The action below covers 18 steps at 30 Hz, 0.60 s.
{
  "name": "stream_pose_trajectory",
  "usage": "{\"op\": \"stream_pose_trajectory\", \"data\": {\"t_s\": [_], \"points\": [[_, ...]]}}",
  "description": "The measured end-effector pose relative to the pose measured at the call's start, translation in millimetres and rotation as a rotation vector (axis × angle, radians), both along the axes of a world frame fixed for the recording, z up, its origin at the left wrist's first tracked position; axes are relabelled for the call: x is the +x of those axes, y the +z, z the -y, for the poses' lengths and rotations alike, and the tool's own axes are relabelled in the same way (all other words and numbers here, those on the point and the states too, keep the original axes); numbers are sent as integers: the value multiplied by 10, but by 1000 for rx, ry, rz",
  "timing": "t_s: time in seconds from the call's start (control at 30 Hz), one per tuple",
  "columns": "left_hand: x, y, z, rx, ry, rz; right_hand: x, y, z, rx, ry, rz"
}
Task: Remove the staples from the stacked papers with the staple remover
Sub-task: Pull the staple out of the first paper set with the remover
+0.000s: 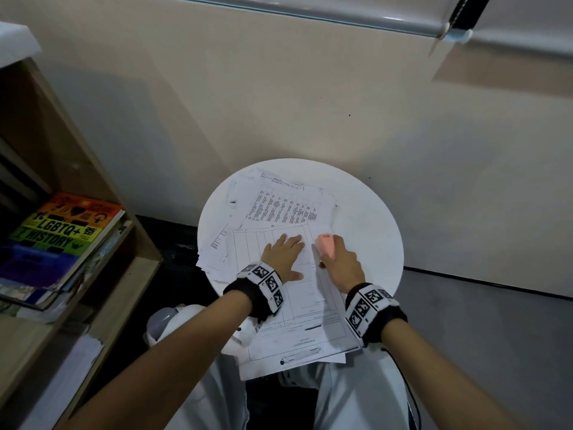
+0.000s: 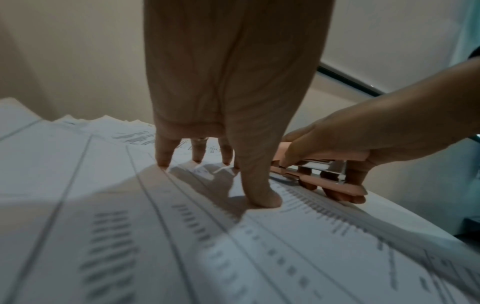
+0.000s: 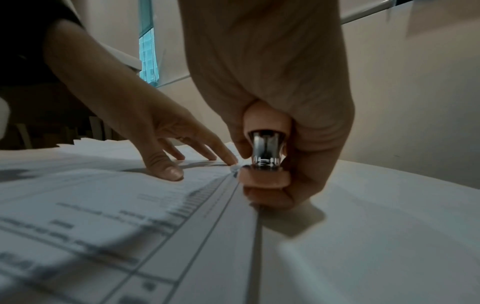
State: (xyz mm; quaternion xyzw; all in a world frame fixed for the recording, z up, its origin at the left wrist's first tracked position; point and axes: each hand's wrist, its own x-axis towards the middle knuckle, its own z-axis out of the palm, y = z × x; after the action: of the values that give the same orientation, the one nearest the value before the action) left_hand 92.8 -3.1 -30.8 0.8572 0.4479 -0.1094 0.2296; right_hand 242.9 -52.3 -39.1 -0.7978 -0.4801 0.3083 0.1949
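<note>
Both hands are working the stacked papers point(image 1: 294, 293): the left hand point(image 1: 283, 257) is pressing flat, fingers spread, steadying them, while just beside it the right hand point(image 1: 341, 265) is gripping the pink staple remover point(image 1: 325, 246) low against them.

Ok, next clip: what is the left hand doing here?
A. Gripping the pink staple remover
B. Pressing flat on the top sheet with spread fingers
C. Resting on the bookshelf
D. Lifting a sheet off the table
B. The left hand lies spread on the stacked papers, while the right hand grips the pink staple remover.
</note>
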Motion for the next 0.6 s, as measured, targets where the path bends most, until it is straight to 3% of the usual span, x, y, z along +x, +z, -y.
{"op": "stream_pose_trajectory", "data": {"t_s": [0.6], "points": [[118,-22,-97,12,-1,-32,-221,-6,-294,18,-37,193]]}}
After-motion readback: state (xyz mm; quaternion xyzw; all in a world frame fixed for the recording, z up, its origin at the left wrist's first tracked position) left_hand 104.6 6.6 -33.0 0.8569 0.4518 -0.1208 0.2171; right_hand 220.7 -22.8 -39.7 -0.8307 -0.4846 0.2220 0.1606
